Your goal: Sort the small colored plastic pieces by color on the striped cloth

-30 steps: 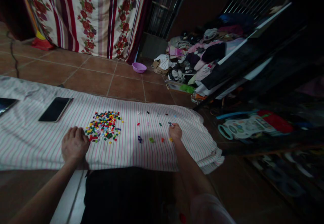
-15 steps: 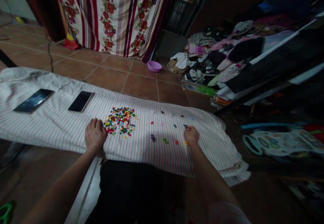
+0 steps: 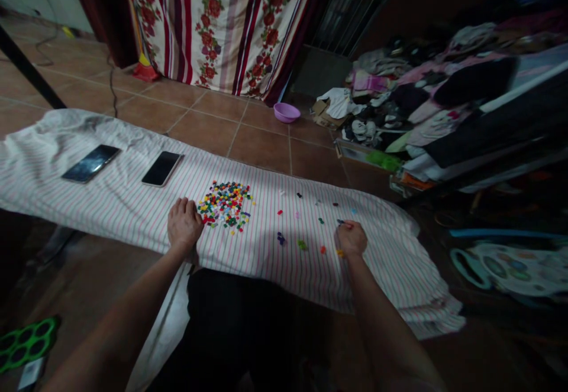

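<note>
A heap of small multicoloured beads [image 3: 226, 206] lies on the striped cloth. My left hand [image 3: 184, 224] rests on the cloth at the heap's left edge, fingers lying down and holding nothing that I can see. To the right, beads sit in small groups by colour: dark blue beads [image 3: 281, 238], lime green beads [image 3: 302, 245], orange beads [image 3: 323, 250], yellow beads [image 3: 339, 253] and others. My right hand [image 3: 352, 238] is low over the cloth, thumb and finger pinched at a small dark bead [image 3: 340, 222]. Its fingers partly hide that spot.
Two phones, a dark one [image 3: 92, 163] and one with a pale edge [image 3: 162, 168], lie left of the heap. Beyond the striped cloth [image 3: 248, 256] is a tiled floor with a purple basin [image 3: 286, 112]. Piled clothes [image 3: 399, 96] fill the right side.
My view has shifted, so everything appears farther right in the picture. Both hands stay at nearly the same places on the cloth, the right still pinched by the dark bead.
</note>
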Tool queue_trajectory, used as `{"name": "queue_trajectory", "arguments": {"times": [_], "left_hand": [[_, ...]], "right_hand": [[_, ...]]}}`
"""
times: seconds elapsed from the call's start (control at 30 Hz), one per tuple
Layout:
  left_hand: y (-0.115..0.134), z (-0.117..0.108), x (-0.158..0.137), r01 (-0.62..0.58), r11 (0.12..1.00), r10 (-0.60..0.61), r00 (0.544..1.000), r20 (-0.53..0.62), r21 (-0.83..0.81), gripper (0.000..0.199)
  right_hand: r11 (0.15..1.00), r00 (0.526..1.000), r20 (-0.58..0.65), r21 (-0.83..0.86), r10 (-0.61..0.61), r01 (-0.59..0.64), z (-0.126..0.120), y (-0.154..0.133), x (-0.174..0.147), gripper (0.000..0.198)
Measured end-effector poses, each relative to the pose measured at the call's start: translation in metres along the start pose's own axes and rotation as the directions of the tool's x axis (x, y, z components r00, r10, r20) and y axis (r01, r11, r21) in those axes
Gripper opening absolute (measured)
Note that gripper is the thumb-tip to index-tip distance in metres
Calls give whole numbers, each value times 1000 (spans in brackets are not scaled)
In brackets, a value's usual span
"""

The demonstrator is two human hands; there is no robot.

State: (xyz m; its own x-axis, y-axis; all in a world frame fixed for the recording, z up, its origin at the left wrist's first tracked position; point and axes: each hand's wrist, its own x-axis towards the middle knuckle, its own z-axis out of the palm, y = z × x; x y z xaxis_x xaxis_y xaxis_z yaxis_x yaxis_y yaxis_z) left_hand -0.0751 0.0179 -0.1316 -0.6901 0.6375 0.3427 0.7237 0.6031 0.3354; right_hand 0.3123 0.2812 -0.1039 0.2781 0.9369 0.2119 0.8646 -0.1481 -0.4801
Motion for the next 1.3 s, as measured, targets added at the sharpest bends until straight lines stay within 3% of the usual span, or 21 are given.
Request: {"name": "queue_trajectory", "arguments": {"times": [0.17, 0.33, 0.57, 0.83, 1.1, 1.3], "left_hand": [[-1, 2, 0, -4, 1000, 4, 1000, -19, 3, 39], [-3, 5, 0, -14, 1000, 14, 1000, -25, 9, 39], [-3, 5, 1, -2, 1000, 2, 1000, -22, -25, 41], [-3, 7, 0, -3, 999, 1, 999, -35, -43, 40], [-3, 7, 0, -8, 999, 7, 999, -37, -39, 41], [-3, 7, 0, -10, 999, 8, 999, -38, -41, 41]], "right_hand": [[982, 986, 7, 90, -165, 164, 3, -27, -22, 36], [904, 936, 18, 266, -352, 334, 18, -53, -55, 34], [703, 782, 64, 489, -620, 517, 40, -88, -117, 30], [594, 629, 166, 571, -760, 567, 55, -117, -177, 27], [481, 476, 153, 519, -866, 707, 59, -144, -212, 27], [422, 367, 211, 416, -906, 805, 57, -164, -223, 32]]}}
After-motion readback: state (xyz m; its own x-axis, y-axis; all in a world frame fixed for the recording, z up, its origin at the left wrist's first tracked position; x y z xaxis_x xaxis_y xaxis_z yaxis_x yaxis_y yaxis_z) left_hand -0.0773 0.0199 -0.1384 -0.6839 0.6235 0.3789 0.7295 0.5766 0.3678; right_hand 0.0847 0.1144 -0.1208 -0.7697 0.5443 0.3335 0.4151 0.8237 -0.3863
